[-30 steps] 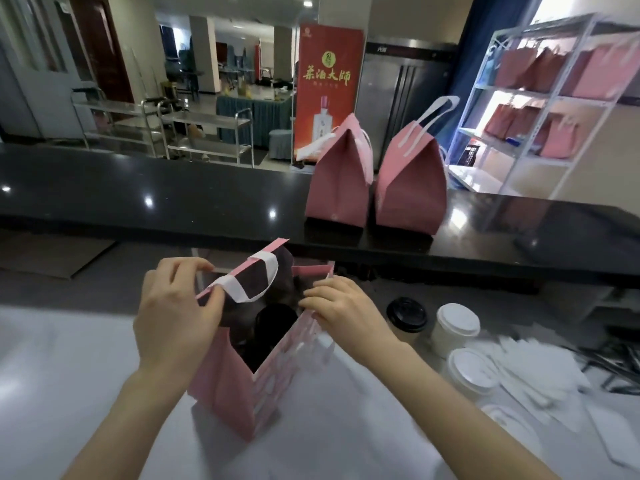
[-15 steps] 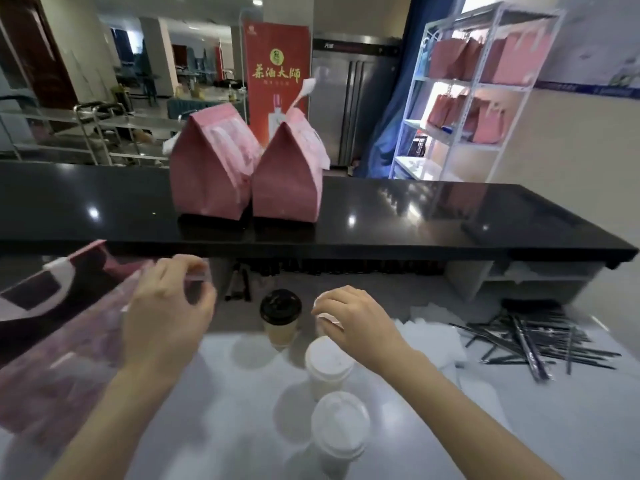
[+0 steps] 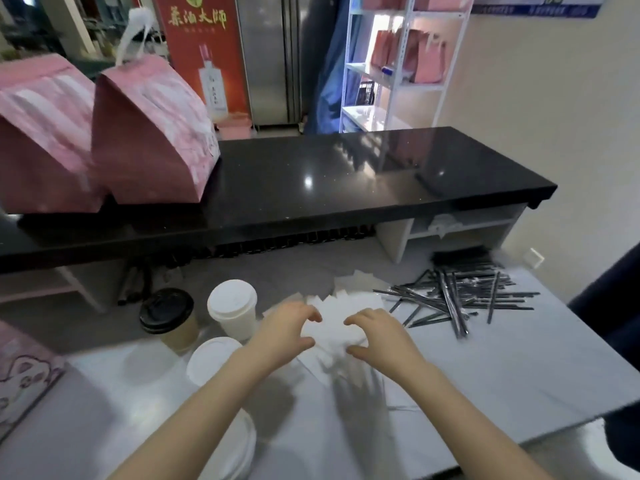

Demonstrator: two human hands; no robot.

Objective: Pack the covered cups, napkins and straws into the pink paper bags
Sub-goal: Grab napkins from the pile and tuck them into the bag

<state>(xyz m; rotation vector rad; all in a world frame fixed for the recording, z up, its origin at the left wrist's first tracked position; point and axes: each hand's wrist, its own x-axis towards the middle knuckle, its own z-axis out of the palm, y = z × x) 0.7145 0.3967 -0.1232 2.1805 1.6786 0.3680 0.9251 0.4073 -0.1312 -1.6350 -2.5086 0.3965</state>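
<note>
My left hand and my right hand hover side by side over a loose pile of white napkins on the grey work table. The fingers of both are curved with the thumbs apart, and no napkin is plainly gripped. Left of my hands stand a black-lidded paper cup and a white-lidded cup, with two more white lids under my left forearm. A heap of dark wrapped straws lies to the right of the napkins. The pink paper bag shows only at the left edge.
Two closed pink bags stand on the raised black counter behind the table. A white shelf with more pink bags is at the back. Something dark stands at the table's right end.
My view has swung right, away from the pink bag. My left hand let go of the bag's rim, and both hands moved over to the napkin pile.
</note>
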